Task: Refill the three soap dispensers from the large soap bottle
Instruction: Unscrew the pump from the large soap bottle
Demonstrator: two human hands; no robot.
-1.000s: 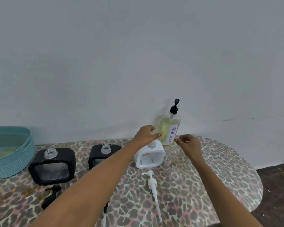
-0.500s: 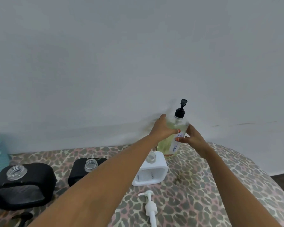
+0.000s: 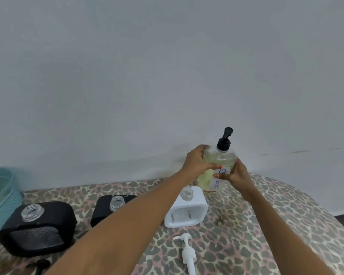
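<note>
Head view: we log both forearms reaching forward over a leopard-print counter (image 3: 266,225) set against a pale wall (image 3: 167,76).
Large soap bottle (image 3: 219,157): at the far edge of the counter, just behind the white dispenser, leaning slightly; yellowish liquid inside. We cannot tell whether its base touches the counter.
Bottle pump (image 3: 224,139): black, on the neck.
Bottle label (image 3: 216,182): white, handwritten, partly covered by a thumb; "SOAP" is readable.
Left grip (image 3: 197,162): wrapped round the bottle's upper left side, thumb across the front.
Right grip (image 3: 236,173): clasping the bottle's right side, thumb on the label.
White dispenser (image 3: 187,211): upright, clear threaded neck open, pump off.
Middle black dispenser (image 3: 105,207): left of the white one, neck open, partly behind the left forearm.
Left black dispenser (image 3: 38,229): further left, neck open.
White pump (image 3: 187,251): lying flat in front of the white dispenser.
Black pump (image 3: 39,264): lying at the bottom edge, mostly cut off.
Teal basket (image 3: 0,197): at the far left, touching the left black dispenser's side or just behind it; we cannot tell which.
</note>
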